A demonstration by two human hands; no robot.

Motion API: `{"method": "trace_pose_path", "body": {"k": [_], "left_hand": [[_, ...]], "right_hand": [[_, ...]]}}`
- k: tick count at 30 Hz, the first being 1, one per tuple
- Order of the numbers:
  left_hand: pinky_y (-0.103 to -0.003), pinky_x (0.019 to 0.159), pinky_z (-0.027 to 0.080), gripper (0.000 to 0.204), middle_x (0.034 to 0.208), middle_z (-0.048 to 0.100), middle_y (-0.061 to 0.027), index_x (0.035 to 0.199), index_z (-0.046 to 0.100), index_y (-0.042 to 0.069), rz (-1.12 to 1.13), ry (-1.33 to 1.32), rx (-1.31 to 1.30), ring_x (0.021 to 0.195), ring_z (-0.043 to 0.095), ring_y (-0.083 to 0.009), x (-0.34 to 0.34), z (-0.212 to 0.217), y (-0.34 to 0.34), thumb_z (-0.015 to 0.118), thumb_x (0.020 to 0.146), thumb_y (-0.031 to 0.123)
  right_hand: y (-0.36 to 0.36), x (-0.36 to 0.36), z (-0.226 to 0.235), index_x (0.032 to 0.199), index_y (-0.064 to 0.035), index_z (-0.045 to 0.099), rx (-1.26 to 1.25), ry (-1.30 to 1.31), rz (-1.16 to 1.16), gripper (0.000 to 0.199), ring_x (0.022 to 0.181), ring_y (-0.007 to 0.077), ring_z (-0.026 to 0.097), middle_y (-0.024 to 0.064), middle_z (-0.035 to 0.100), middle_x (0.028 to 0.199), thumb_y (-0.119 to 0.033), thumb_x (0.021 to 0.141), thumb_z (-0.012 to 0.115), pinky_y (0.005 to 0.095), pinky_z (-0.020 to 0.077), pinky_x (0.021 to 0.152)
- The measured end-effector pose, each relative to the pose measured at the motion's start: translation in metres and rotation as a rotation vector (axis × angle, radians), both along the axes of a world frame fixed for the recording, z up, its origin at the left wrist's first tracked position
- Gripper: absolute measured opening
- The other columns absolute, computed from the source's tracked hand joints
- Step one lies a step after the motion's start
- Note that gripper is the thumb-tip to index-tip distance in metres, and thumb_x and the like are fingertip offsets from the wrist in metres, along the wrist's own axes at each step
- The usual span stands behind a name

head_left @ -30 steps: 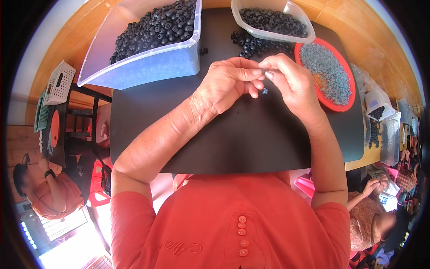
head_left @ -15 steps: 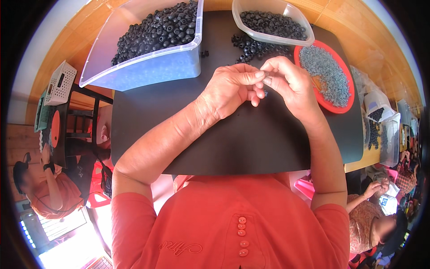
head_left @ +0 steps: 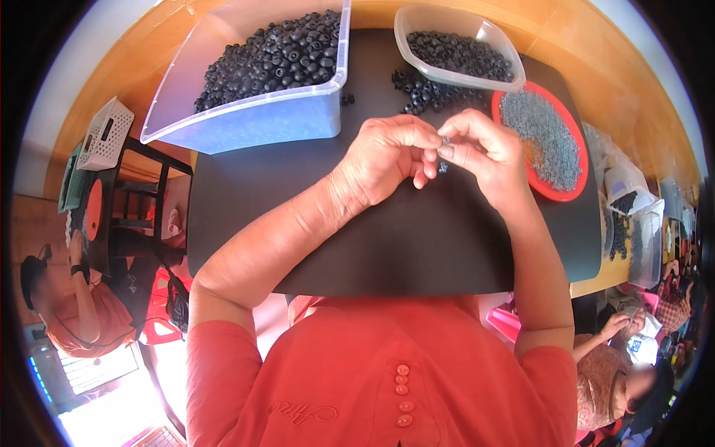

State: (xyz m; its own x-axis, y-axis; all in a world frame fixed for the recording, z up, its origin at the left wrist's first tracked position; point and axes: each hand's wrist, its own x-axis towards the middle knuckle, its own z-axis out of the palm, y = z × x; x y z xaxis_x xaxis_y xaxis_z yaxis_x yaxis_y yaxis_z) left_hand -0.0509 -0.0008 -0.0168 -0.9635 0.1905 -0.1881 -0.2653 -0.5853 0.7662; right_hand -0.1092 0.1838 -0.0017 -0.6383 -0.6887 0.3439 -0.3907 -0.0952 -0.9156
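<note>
Both hands meet above the dark table, fingertips almost touching. My left hand [head_left: 391, 153] is closed, thumb against forefinger, the other fingers curled. My right hand [head_left: 485, 149] pinches at the same spot from the right. Between the fingertips is a tiny greyish piece [head_left: 445, 140], too small to name. A small shiny bit [head_left: 443, 167] shows just below the fingers; whether it is held or lies on the table I cannot tell. Right of my right hand stands a red oval tray [head_left: 573, 195] of tiny grey-blue pieces [head_left: 547, 141]. Black bead-like pieces with holes [head_left: 432, 95] lie loose beyond the hands.
A large clear bin [head_left: 246, 138] of black bead-like pieces stands at the back left. Behind the loose pieces is a smaller clear tub [head_left: 477, 78] of similar ones. Co-workers sit at the left [head_left: 89, 313] and right [head_left: 607, 380]; a white basket [head_left: 106, 134] stands far left.
The view has shifted slightly, so the table and containers sit a little lower. My hands stay together in nearly the same pinch; the shiny bit below them shows more clearly.
</note>
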Motion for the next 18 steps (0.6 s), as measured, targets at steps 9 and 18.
{"method": "trace_pose_path", "body": {"k": [9, 18], "left_hand": [[-0.034, 0.052, 0.046, 0.010, 0.075, 0.060, -0.0094, 0.084, 0.061, 0.002, -0.023, 0.027, 0.041, 0.062, 0.061, -0.0232, 0.004, 0.007, 0.002, 0.063, 0.083, 0.011], [-0.035, 0.051, 0.046, 0.010, 0.071, 0.059, -0.0108, 0.082, 0.059, -0.001, 0.302, -0.107, -0.096, 0.059, 0.059, -0.0231, -0.001, 0.003, -0.001, 0.064, 0.083, 0.008]], "right_hand": [[0.000, 0.002, 0.002, 0.094, -0.0006, 0.058, 0.026, 0.001, -0.031, 0.009, 0.076, 0.0111, 0.061, 0.0039, 0.063, 0.085, -0.005, 0.089, 0.065, 0.0248, 0.0478, 0.068], [0.005, 0.036, 0.061, 0.092, 0.0025, 0.060, -0.283, -0.166, -0.282, 0.011, 0.065, 0.0206, 0.063, 0.0134, 0.065, 0.078, 0.004, 0.082, 0.057, 0.0275, 0.0477, 0.057]]}}
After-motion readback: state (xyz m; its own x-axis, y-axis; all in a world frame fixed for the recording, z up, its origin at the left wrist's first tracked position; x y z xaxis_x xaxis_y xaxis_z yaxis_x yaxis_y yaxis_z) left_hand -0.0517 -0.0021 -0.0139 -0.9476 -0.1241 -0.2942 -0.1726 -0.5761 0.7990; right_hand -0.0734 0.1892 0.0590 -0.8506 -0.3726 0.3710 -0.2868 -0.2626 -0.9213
